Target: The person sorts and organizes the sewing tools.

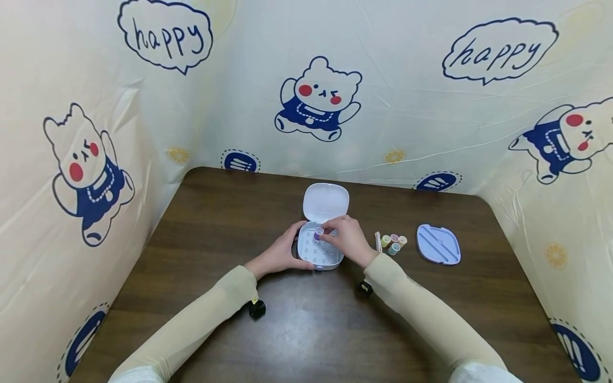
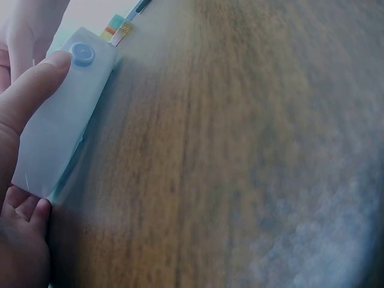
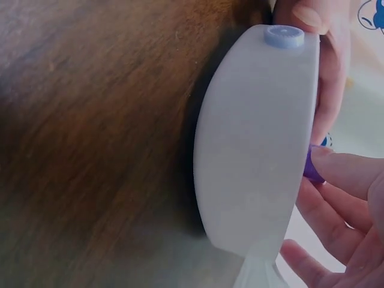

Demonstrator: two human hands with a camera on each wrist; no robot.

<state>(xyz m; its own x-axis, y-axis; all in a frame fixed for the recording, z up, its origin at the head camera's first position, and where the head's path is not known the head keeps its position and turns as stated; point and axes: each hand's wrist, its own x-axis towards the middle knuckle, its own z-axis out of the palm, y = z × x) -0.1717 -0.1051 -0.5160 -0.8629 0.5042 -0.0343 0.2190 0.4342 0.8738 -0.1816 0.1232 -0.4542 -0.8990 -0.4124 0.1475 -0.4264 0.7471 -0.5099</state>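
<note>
Pale sheeting (image 1: 392,48) printed with cartoon bears and "happy" bubbles surrounds a dark brown wooden tabletop (image 1: 292,340). Two cream sleeves (image 1: 421,306) reach across it from the near edge. Beyond the tabletop's middle, toward the far edge, sits a white box (image 1: 316,259) with its lid (image 1: 326,201) swung open on the far side. Nearer the right edge lies a flat blue panel (image 1: 438,244) with a diagonal bar. The left hand (image 1: 282,254) grips the box's left side, thumb along the front wall and fingers toward the far left corner. The right hand (image 1: 349,239) pinches a purple spool (image 1: 319,232) between thumb and fingers, over the pegged interior. Between box and panel, four small spools (image 1: 394,249) in yellow, pinkish, peach and teal cluster beside a slim pale strip (image 1: 378,242). Smallest is the round blue button (image 3: 284,38) on the box's front.
</note>
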